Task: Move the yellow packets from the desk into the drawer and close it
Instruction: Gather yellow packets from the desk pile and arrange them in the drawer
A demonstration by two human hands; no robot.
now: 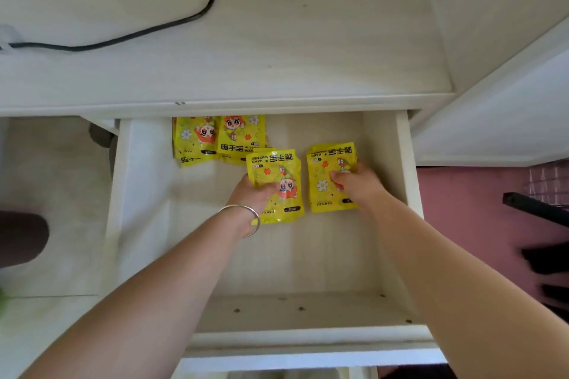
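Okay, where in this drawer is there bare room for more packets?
The near half of the drawer floor, toward its front panel, is bare, and so is the left strip. The back is crowded: two packets there, plus one under the left hand and one under the right hand.

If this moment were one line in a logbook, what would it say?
white wooden drawer: open | left hand: holding yellow foil packet | right hand: holding second packet
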